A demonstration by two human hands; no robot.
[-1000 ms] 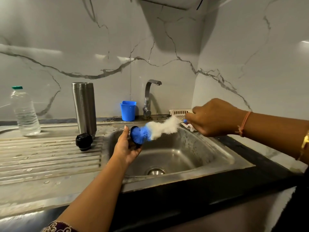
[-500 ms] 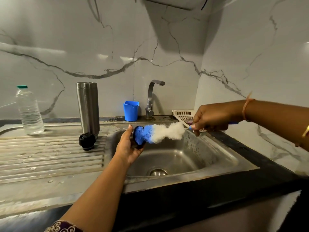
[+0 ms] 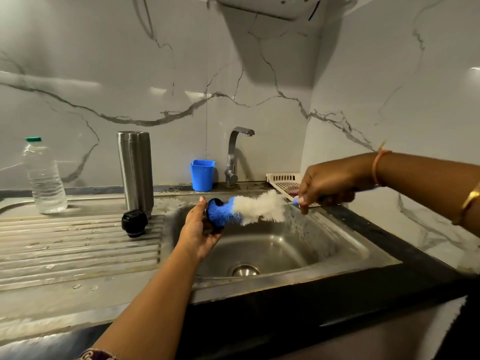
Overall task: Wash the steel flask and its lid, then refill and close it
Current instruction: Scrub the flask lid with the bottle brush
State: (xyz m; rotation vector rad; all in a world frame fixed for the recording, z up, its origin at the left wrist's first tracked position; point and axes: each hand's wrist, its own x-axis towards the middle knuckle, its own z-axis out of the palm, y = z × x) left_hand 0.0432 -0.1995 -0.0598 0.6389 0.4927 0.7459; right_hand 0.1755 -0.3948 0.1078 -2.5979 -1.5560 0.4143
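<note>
The steel flask (image 3: 135,172) stands upright and uncapped on the drainboard, left of the sink. A black stopper (image 3: 134,223) lies at its foot. Over the basin, my left hand (image 3: 197,229) cups a dark round lid part (image 3: 218,231), mostly hidden by bristles. A bottle brush (image 3: 259,207) with a blue tip and white bristles lies level, its blue end pressed into that lid part. My right hand (image 3: 327,183) grips the brush's blue handle at the sink's right rim.
A clear plastic water bottle (image 3: 45,178) with a green cap stands far left on the ribbed drainboard (image 3: 65,250). A blue cup (image 3: 202,175), the tap (image 3: 233,157) and a cream basket (image 3: 281,179) line the back. The steel sink (image 3: 337,271) has its drain (image 3: 244,270) uncovered.
My right hand has turned on the brush handle and shifted slightly right. The brush tip stays in the lid part held by my left hand.
</note>
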